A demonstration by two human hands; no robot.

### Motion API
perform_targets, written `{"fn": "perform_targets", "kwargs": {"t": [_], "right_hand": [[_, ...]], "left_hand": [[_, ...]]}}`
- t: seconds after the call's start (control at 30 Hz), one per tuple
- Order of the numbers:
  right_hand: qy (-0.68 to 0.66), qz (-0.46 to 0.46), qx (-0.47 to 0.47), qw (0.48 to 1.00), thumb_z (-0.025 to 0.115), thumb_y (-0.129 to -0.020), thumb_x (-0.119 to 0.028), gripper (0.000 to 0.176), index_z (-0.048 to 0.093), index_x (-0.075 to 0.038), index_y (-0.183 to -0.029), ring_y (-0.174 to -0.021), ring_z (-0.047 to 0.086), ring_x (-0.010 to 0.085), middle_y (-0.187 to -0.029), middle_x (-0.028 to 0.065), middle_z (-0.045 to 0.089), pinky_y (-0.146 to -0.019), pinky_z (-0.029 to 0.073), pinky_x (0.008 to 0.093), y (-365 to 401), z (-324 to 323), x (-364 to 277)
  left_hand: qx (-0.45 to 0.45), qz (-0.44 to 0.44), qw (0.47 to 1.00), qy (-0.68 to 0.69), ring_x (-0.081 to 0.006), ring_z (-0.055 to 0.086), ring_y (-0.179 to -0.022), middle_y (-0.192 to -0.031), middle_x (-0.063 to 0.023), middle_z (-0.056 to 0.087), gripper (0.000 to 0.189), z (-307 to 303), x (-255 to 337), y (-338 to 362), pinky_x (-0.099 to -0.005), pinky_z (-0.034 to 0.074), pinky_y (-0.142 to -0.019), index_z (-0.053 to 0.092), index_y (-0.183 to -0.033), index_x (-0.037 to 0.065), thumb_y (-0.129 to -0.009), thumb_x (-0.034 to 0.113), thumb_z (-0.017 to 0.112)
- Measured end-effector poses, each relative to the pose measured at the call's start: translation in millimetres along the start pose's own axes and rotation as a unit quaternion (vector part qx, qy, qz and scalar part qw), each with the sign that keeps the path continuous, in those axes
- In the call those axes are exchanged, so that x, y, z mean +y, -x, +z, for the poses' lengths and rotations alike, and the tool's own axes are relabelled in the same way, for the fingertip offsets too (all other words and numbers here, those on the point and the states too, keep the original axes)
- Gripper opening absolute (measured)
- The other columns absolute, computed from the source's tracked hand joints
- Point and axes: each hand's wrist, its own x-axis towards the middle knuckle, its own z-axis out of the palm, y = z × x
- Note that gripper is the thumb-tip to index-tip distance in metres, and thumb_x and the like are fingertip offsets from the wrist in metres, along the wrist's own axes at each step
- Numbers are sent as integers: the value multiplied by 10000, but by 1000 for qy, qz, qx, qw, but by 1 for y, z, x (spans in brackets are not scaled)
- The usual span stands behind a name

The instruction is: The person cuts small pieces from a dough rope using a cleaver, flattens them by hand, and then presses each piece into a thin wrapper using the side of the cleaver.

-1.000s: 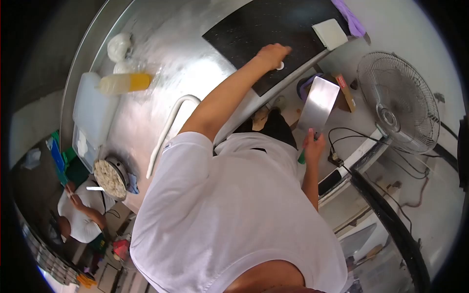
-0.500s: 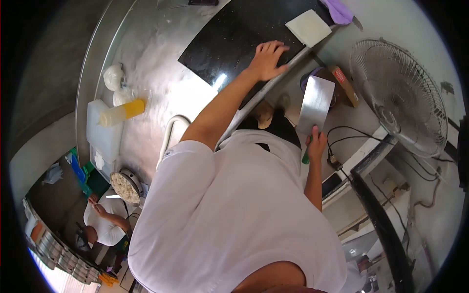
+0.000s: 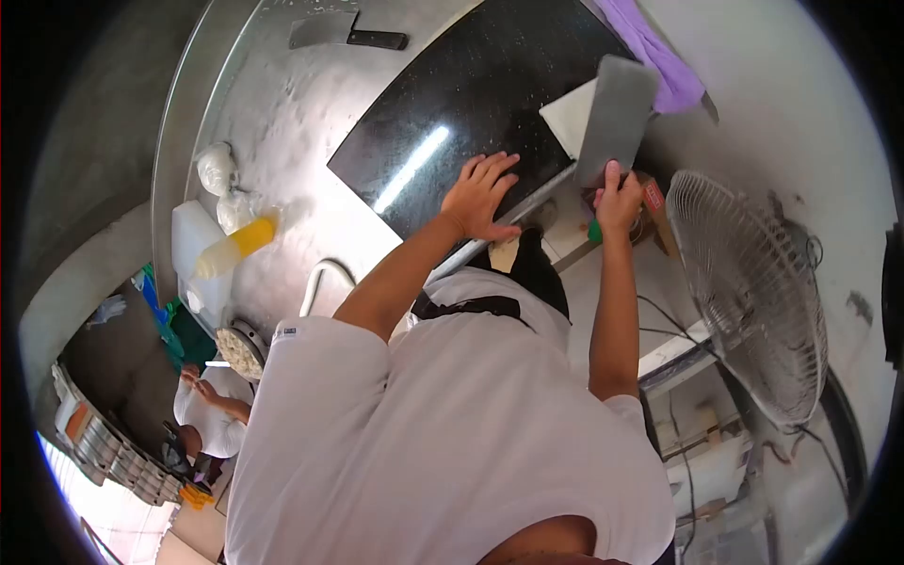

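My left hand (image 3: 478,196) rests with fingers spread on the near edge of a shiny black board (image 3: 443,113). It holds nothing. In my right hand (image 3: 617,200) is a cleaver (image 3: 617,113) with a broad rectangular metal blade and a green handle, mostly hidden in the grip. The blade points away from me over the board's right edge and covers part of a white square pad or folded cloth (image 3: 570,118). Beyond it lies a purple cloth (image 3: 659,71). A second cleaver (image 3: 325,30) with a black handle lies flat on the metal table.
On the metal table (image 3: 292,113) to the left are a squeeze bottle of yellow liquid (image 3: 235,248), knotted plastic bags (image 3: 217,169) and a translucent container (image 3: 193,231). A bowl of pale food (image 3: 240,353) is near a co-worker (image 3: 215,405). A caged fan (image 3: 744,301) stands at right.
My right hand has raised the cleaver forward from beside my body to the board's right edge, in front of the white pad. My left hand stays spread, now nearer the board's close edge.
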Motion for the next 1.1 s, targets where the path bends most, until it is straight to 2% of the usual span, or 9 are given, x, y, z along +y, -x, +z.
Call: {"fn": "perform_targets", "kwargs": {"t": [0.07,0.27,0.4,0.67,0.8,0.9,0.97,1.03,1.1], "right_hand": [[273,27,-33,961,617,-1005,-408,471,672,56,-942,-563,640,215,-746,141,683,-553,503,364,-21,-4,49],[120,99,-8,988,630,-986,-441,528,688,83,-962,-710,674,370,-774,215,703,-742,512,464,-3,-4,-15],[275,18,-14,961,636,-981,-463,543,666,69,-878,-579,650,274,-685,162,677,-623,521,407,1,-6,43],[106,72,40,991,630,-986,-502,557,574,9,-771,-425,505,135,-546,49,533,-419,410,312,98,-19,-34],[109,148,69,980,643,-980,-497,526,582,-21,-765,-418,490,128,-538,33,516,-410,388,306,187,-37,-14],[130,173,62,974,645,-974,-521,553,540,-45,-712,-424,496,131,-546,35,524,-409,380,310,239,-35,13],[160,167,52,972,671,-955,-510,546,591,-9,-753,-463,524,160,-562,66,546,-463,413,339,250,-27,32],[184,160,40,969,696,-935,-500,548,642,27,-793,-502,552,189,-578,97,567,-518,446,368,249,-20,34],[262,71,-18,962,725,-897,-520,594,660,66,-825,-585,592,236,-633,140,608,-604,483,401,251,-6,30]], "left_hand": [[18,-17,1000,13,-363,367,-1414,-1526,-155,418,845,3,-3,0,-547,259,-1153,555,-1232,45,-691,677,702],[84,-47,993,60,-378,433,-1351,-1470,-163,473,768,5,-5,2,-545,303,-1094,550,-1140,53,-632,593,751],[129,-51,987,76,-380,471,-1305,-1428,-154,511,707,4,-1,4,-539,329,-1060,543,-1116,62,-609,499,770],[153,59,981,103,-336,560,-1181,-1316,-148,573,513,-7,-6,-5,-474,405,-1031,541,-1137,66,-698,273,707],[275,-68,788,546,-198,653,-958,-1164,-129,628,299,-25,-25,-29,-359,506,-814,529,-1179,14,-884,56,534],[356,-126,904,199,-314,597,-1103,-1218,-195,587,369,-43,-9,-37,-412,456,-940,494,-1247,22,-953,243,529],[292,27,955,-39,-384,483,-1238,-1318,-245,499,440,-3,-4,4,-453,387,-1040,477,-1296,26,-934,260,567],[223,54,971,-72,-379,425,-1265,-1348,-251,432,515,12,-14,2,-453,324,-1098,434,-1347,7,-916,236,600],[371,-134,880,266,-381,455,-1197,-1326,-236,410,540,19,-43,-14,-495,325,-1069,422,-1345,-20,-908,241,603]]}}
